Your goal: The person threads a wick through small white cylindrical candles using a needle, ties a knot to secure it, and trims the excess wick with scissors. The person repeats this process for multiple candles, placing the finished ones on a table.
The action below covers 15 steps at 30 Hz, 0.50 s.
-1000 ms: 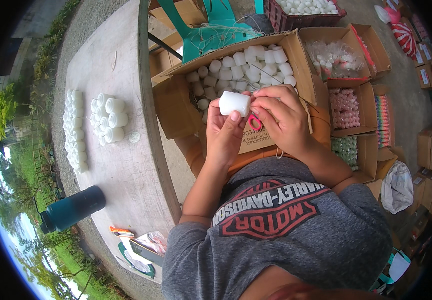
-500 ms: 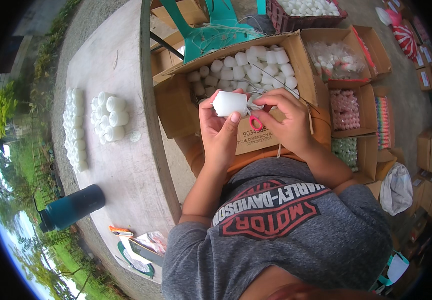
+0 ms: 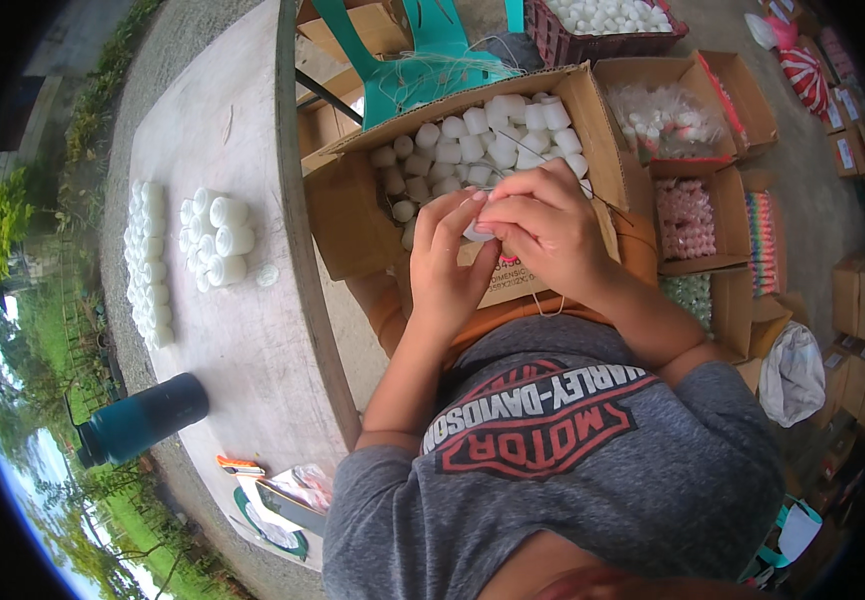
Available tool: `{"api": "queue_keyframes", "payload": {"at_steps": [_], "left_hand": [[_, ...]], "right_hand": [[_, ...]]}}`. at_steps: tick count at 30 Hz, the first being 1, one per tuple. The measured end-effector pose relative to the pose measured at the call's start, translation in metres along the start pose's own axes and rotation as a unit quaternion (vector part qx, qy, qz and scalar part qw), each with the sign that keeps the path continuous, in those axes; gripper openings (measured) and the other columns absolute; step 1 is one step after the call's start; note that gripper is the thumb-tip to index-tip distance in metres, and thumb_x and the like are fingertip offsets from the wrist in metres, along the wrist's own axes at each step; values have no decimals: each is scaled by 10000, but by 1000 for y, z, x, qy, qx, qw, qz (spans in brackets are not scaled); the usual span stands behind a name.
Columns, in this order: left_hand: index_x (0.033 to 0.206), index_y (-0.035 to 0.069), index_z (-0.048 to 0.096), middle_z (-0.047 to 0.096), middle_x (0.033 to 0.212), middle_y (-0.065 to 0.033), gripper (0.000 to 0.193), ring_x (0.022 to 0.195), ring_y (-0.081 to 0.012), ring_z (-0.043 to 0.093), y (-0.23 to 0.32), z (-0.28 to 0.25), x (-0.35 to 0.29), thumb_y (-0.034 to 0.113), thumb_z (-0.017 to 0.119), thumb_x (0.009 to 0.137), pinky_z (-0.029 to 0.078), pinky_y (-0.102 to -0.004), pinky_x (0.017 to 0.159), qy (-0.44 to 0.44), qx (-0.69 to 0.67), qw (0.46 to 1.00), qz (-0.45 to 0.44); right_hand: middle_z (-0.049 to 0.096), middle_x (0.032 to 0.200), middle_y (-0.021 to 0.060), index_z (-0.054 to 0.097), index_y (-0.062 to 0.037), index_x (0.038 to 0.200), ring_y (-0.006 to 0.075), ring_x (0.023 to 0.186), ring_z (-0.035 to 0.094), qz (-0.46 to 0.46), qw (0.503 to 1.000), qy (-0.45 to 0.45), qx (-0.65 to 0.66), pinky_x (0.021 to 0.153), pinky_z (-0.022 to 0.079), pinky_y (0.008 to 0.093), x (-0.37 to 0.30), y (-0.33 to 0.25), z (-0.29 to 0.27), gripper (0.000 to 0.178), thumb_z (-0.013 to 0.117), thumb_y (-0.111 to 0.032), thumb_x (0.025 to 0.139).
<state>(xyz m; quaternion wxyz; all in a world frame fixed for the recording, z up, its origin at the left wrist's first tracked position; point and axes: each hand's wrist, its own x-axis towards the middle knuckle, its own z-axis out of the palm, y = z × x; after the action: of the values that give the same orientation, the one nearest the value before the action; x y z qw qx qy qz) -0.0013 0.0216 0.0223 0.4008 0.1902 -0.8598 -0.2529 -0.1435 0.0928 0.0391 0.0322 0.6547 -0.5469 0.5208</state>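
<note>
In front of my belly my two hands meet over a white candle (image 3: pixel 475 232), mostly hidden by my fingers. My left hand (image 3: pixel 449 250) is closed around its near side. My right hand (image 3: pixel 542 225) is closed too, fingertips bent to the candle's end against my left fingers. Just under the right fingers a bit of a pink loop (image 3: pixel 508 260) shows, seemingly the handle of small scissors kept in that hand; the blades are hidden. Beneath lies an open cardboard box (image 3: pixel 352 215) heaped with white candles (image 3: pixel 472 148). Thin dark rods (image 3: pixel 607 205) cross its right side.
On the pale table (image 3: pixel 252 370) to my left stand grouped white candles (image 3: pixel 217 240), a dark teal bottle (image 3: pixel 142 418) and an orange cutter (image 3: pixel 240 466). A green chair (image 3: pixel 392 85) holds loose white strings. To the right are boxes of pink pieces (image 3: pixel 685 215) and wrapped goods (image 3: pixel 662 120).
My right hand has moved left and closed over the candle, which is now largely covered. The candle has turned from lying sideways in view, and the pink loop is mostly hidden.
</note>
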Motion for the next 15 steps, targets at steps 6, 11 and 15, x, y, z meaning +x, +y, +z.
{"api": "queue_keyframes", "payload": {"at_steps": [6, 11, 15], "left_hand": [[1166, 53, 505, 571, 1077, -139, 576, 985, -314, 563, 4, 2, 0, -33, 720, 639, 475, -360, 826, 35, -44, 994, -98], [1118, 77, 546, 559, 1077, -131, 501, 969, -306, 559, -3, 1, 2, -35, 704, 657, 463, -372, 832, 3, -13, 998, -58], [1080, 79, 569, 527, 1093, -153, 416, 982, -313, 545, -6, 1, 2, -24, 684, 694, 457, -378, 839, -7, -35, 999, -27]], "right_hand": [[467, 902, 110, 462, -28, 882, 276, 787, 515, -24, 999, -38, -6, 692, 446, 377, 16, -9, 5, 228, 643, -12, 746], [534, 918, 130, 424, -16, 924, 205, 781, 558, 16, 991, 11, 132, 661, 458, 296, 29, -14, -13, 92, 513, -18, 899], [524, 759, 39, 426, -24, 955, 64, 615, 503, 245, 863, -202, 394, 568, 442, 199, 35, -22, -41, 49, 443, -70, 958]]}}
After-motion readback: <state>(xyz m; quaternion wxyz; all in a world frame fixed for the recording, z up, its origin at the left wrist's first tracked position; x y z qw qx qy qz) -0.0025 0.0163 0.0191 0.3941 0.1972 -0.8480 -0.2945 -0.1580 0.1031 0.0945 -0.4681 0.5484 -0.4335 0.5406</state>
